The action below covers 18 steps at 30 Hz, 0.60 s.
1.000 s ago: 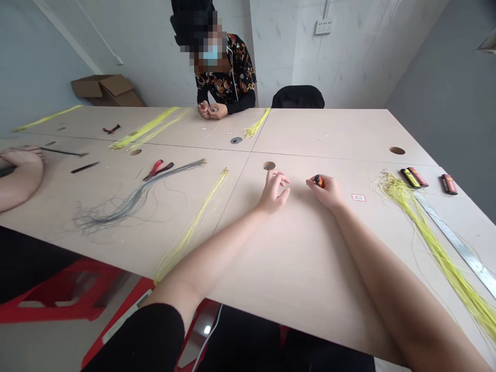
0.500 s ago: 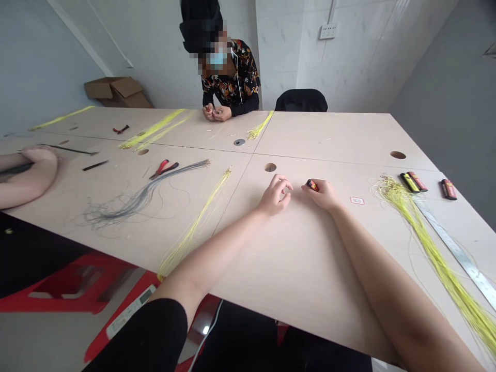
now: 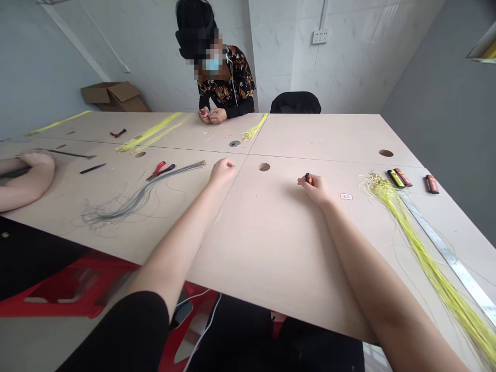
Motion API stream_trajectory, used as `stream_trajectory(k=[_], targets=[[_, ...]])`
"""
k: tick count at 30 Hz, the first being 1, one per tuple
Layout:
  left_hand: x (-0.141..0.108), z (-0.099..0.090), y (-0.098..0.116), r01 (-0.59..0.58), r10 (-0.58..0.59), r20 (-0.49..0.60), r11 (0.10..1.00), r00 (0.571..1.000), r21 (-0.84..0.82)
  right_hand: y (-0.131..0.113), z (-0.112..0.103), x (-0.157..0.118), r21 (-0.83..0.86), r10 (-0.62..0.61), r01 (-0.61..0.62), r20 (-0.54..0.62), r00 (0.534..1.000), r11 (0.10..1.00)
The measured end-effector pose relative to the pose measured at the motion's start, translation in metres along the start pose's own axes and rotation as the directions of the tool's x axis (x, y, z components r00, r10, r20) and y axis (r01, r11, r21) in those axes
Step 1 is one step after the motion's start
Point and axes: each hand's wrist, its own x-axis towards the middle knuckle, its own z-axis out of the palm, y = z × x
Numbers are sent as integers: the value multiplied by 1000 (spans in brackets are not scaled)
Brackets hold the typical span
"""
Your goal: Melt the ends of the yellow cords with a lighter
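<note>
Right hand (image 3: 315, 188) pinches a small red-and-black item (image 3: 309, 179) in its fingertips on the bench (image 3: 271, 248), while left hand (image 3: 222, 172), curled nearly shut and apparently empty, hard to tell, sits just right of the grey wire bundle's (image 3: 147, 187) tip, which trails lower left.

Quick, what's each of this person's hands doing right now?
Left hand: closed in a fist, nothing visible in it.
Right hand: pinching a small black-and-red object.

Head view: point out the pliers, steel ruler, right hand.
Red-handled pliers (image 3: 158, 168), head view, on a red handle.
Steel ruler (image 3: 451, 263), head view, on the blade.
Right hand (image 3: 315, 189), head view, on the back of the hand.
</note>
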Motion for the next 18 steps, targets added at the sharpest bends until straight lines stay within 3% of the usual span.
stream_trajectory(k=[3, 6, 11, 18], targets=[[8, -17, -19, 52, -47, -29, 979, 998, 199, 3, -1, 3, 173, 56, -48, -40, 998, 984], [15, -26, -37, 151, -146, -40, 937, 989, 315, 4, -2, 4, 233, 74, -62, -45, 996, 971], [21, -25, -62, 233, -253, 34, 930, 967, 286, 3, -2, 4, 214, 75, -67, -32, 997, 975], [19, -19, -56, 231, -255, 14, 897, 967, 377, 8, -1, 6, 198, 76, -71, -18, 997, 978]])
